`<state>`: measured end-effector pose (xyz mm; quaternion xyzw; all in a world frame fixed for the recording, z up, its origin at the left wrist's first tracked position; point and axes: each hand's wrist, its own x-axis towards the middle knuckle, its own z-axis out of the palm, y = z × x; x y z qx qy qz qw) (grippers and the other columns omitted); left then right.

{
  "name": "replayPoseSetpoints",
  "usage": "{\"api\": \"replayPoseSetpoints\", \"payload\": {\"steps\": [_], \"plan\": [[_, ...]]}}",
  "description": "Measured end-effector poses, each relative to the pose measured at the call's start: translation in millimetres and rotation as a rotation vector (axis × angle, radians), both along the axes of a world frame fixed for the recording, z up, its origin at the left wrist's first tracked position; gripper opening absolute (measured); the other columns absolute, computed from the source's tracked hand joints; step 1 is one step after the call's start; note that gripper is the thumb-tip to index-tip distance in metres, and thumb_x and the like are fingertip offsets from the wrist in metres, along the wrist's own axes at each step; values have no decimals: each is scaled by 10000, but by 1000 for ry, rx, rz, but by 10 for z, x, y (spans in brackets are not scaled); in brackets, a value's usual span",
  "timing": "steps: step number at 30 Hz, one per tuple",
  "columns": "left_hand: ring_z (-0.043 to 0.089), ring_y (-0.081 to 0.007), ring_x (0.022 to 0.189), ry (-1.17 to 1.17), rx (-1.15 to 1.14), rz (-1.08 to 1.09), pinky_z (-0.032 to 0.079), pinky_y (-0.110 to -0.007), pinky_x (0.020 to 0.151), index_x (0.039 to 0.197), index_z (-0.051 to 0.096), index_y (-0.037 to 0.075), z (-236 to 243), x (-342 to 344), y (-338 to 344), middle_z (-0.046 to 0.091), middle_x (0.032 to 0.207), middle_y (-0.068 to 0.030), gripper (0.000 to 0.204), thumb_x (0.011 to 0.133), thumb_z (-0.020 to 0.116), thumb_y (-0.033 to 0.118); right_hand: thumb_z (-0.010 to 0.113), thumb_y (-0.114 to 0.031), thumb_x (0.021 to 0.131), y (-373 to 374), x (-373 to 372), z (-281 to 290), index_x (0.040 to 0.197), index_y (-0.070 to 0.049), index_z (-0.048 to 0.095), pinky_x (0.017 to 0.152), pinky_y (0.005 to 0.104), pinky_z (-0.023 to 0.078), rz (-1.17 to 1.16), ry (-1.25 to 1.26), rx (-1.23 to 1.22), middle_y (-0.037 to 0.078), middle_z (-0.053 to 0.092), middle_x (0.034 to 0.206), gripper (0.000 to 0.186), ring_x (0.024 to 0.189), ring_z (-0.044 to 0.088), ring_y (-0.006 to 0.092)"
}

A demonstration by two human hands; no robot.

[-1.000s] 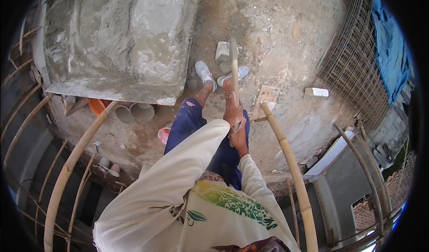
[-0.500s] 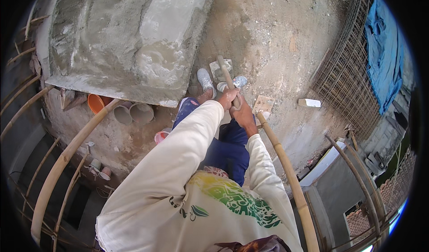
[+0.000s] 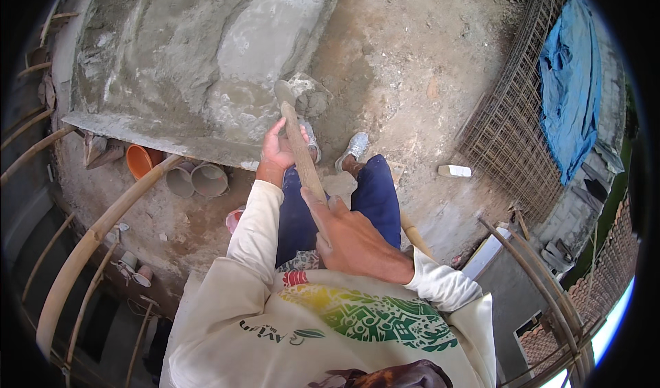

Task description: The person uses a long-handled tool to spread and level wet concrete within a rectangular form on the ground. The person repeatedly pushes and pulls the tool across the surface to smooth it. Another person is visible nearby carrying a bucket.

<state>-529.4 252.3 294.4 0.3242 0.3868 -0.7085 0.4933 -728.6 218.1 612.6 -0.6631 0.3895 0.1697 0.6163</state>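
Head view: brown, gritty ground (image 3: 405,65) runs from the middle to the far right, under the person's feet.
Cement slab (image 3: 165,58): far left, grey, with a rough surface and a smoother, paler strip along its right part.
Steel mesh (image 3: 512,113): far right, rusty stacked sheets.
Blue tarp (image 3: 567,92): draped along the mesh's right side.
Bamboo pole (image 3: 103,240): slants across the near left.
Wooden handle (image 3: 309,168): in the middle, before the person, slanting from far left to near right; a grey-crusted lump lies beside its far end, and whether they join I cannot tell.
Buckets (image 3: 210,179): two grey, with an orange one to their left, by the slab's near edge.
Right grip (image 3: 354,240): wrapped around the handle's near part.
Left grip (image 3: 277,147): curled loosely under the handle farther along, thumb raised.
White block (image 3: 454,170): on the ground, right, near the mesh.
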Motion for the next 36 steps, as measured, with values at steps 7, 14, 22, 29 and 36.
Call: {"api": "replayPoseSetpoints", "payload": {"steps": [7, 14, 22, 29, 36], "plan": [[602, -270, 890, -333, 76, -3, 552, -460, 854, 1085, 548, 71, -1220, 483, -201, 608, 930, -84, 265, 982, 723, 241, 675, -36, 820, 41, -1142, -1617, 1585, -25, 332, 990, 521, 512, -38, -70, -238, 295, 571, 1379, 838, 1173, 623, 477], [588, -277, 895, -358, 278, -39, 516, -511, 922, 1102, 551, 88, -1985, 371, -501, 587, 956, -88, 154, 1002, 663, 123, 597, -8, 841, -236, -1631, -3716, 1410, -74, 499, 972, 564, 439, 73, 69, -320, 217, 620, 1280, 581, 1187, 610, 409], [619, -327, 1014, -445, 33, 209, 515, -559, 1037, 1101, 553, 68, -1209, 15, -414, 596, 1034, -107, 190, 980, 697, 92, 622, -50, 851, -1137, -2003, -3773, 1363, -89, 532, 921, 546, 445, 304, -106, -515, 165, 600, 1210, 521, 1117, 576, 385], [656, -381, 1072, -464, 124, 502, 501, -580, 1082, 1030, 596, 42, 4, -1227, -60, 622, 999, -126, 143, 939, 701, 76, 701, -139, 805, -2546, -2358, -2475, 1181, -126, 615, 850, 512, 510, 607, -225, -268, 175, 659, 1006, 386, 978, 630, 418], [602, -305, 874, -305, 249, 1014, 535, -544, 963, 1003, 587, 51, -715, -2051, 916, 595, 944, -117, 120, 920, 674, 55, 756, -204, 792, -2694, -1174, -2097, 1060, -131, 627, 759, 521, 549, 1003, -136, -154, 171, 700, 882, 307, 854, 693, 428]]}}
